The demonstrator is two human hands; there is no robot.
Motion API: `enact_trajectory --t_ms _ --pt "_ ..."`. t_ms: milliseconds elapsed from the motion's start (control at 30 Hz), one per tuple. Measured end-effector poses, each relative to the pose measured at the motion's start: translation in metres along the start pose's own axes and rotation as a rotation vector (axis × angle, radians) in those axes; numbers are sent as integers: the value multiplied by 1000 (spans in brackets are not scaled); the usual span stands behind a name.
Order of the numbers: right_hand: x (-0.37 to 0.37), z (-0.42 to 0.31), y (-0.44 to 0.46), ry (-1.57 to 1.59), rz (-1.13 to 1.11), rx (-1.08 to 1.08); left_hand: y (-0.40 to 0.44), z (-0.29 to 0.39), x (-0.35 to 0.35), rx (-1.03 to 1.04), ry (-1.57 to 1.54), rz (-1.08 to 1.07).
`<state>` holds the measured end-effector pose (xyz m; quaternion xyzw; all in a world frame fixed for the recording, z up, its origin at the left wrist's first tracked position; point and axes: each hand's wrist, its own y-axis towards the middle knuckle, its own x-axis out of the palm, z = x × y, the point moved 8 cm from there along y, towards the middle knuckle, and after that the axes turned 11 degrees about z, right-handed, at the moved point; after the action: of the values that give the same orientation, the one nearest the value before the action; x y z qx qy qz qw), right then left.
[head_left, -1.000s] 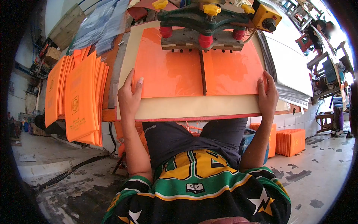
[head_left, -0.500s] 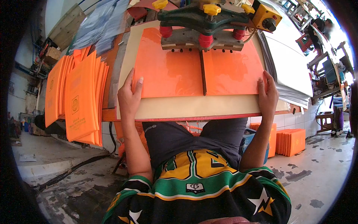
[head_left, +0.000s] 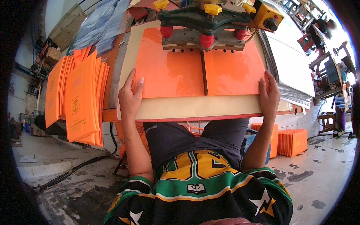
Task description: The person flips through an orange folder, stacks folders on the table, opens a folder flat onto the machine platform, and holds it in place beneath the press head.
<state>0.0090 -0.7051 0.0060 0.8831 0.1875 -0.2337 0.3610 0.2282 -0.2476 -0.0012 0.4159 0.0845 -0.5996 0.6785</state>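
An orange plastic folder [head_left: 168,77] lies spread flat on a cream board [head_left: 195,107], its surface glossy. A narrow dark bar [head_left: 205,75] runs down its middle from beneath the press head [head_left: 204,43]. My left hand [head_left: 130,93] holds the folder's left edge, thumb on top and fingers along the side. On the opposite edge, my right hand [head_left: 269,95] has the same hold. The folder's far part is hidden under the press, which stands above it with red cushions and yellow knobs.
Orange folders with gold print [head_left: 80,101] hang over the table's left side. Clear plastic sleeves [head_left: 99,26] lie behind them. A stack of white sheets [head_left: 290,56] is at the right. More orange folders [head_left: 292,142] stand on the floor. Another person [head_left: 320,32] is far right.
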Motion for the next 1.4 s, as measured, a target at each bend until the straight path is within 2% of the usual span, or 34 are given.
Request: enact_trajectory --t_ms 1400 --pt "1 2 -1 10 -11 16 0 0 0 23 10 8"
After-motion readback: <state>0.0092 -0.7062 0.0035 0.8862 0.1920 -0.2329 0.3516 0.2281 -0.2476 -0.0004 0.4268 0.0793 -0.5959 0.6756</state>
